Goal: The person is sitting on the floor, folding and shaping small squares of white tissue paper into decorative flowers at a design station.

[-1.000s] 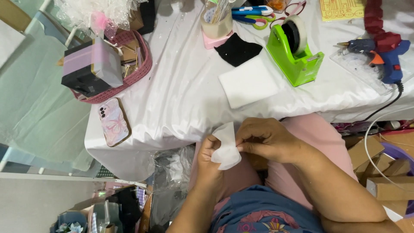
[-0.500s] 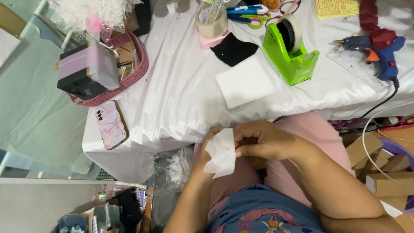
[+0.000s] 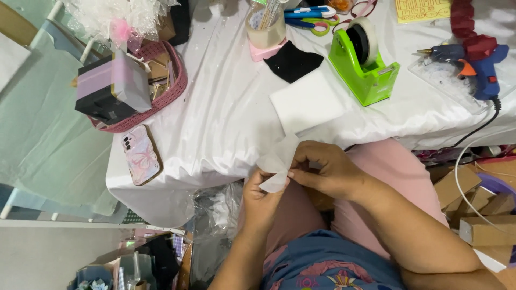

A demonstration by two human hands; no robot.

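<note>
White cloth covers the table (image 3: 226, 113), w/ craft stuff spread over it; the person sits at its near edge, pink-covered lap below.

Both hands work a small piece of white fabric (image 3: 278, 162) just off the table edge, over the lap. Left hand (image 3: 262, 200) is closed, pinching the lower end of the piece betw. thumb and fingers. Right hand (image 3: 329, 171) is also closed, fingertips pinching the piece near its middle, touching the left fingertips.

Change vs. a sec ago: the piece sat bunched, rounded and low betw. the hands; half a sec ago it had opened wider. Now it's drawn out long, its upper end reaching over the table edge, w/ a pinched waist where the fingers meet. Looks like the fabric is being gathered at the centre, so the shaping seems partway along. Hands have barely shifted place.

Around: white square pad (image 3: 307, 102) on the cloth just beyond the hands, black square (image 3: 293, 62) behind it, green tape dispenser (image 3: 365, 62) to the right, blue glue gun (image 3: 473, 62) on a clear tray at far right, its cord hanging off the edge. Scissors (image 3: 309, 16) and a cup of tools (image 3: 266, 27) at the back. Left side: phone in a pastel case (image 3: 141, 154), pink basket (image 3: 161, 91) w/ boxes. Cardboard boxes (image 3: 478, 209) on the floor to the right.

Nothing blocks the hands; the white pad is the nearest thing, and it's clear of the fabric's tip.
</note>
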